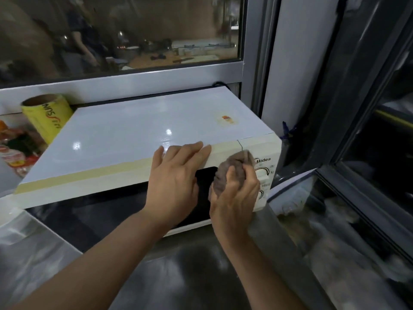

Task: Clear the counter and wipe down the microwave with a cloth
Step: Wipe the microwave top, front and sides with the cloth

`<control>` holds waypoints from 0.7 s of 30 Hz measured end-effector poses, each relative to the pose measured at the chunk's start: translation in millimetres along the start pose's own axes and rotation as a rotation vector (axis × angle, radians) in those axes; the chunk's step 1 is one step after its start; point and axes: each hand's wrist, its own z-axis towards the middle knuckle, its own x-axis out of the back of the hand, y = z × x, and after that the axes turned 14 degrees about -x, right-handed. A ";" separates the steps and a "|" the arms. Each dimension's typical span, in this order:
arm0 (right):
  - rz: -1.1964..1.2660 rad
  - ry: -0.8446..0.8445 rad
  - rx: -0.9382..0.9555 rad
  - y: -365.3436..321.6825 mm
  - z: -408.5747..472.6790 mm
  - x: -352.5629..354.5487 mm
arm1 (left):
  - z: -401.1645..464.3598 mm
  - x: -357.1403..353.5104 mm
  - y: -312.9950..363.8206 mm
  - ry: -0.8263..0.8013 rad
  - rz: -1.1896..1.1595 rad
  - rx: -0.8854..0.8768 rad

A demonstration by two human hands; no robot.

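One white Midea microwave [138,135] filled mid-frame. The left hand [174,182] lay flat, fingers spread wide, on its front top edge. The right hand [234,195] gripped one brown cloth [232,166] against the control panel, hiding one dial. One yellow roll [48,115] stood upper left, partly hidden.

1. The microwave [138,130] has a glossy white top that mirrors lights; its front trim looks matt cream plastic.
2. The cloth [232,168] looks soft, fuzzy and grey-brown.
3. The counter [190,276] is dull brushed metal.
4. The roll [48,115] wears shiny yellow film around a cardboard core.
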 end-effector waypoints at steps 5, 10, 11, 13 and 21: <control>0.040 -0.002 -0.093 21.1 -43.5 -17.3 | -3.2 -6.7 -4.9 0.045 -0.015 -0.022; 0.111 -0.175 -0.345 31.4 -70.7 -18.4 | -4.5 -5.3 -5.7 0.034 0.000 -0.044; 0.113 -0.173 -0.326 27.7 -66.1 -16.2 | -3.8 -4.7 -5.5 0.029 0.000 -0.047; 0.102 -0.111 -0.246 14.7 -46.9 -13.1 | -3.0 -3.5 -4.9 0.010 0.001 -0.043; 0.100 -0.008 -0.198 -6.3 -21.1 -13.2 | -5.3 -4.1 -4.4 0.001 0.029 -0.054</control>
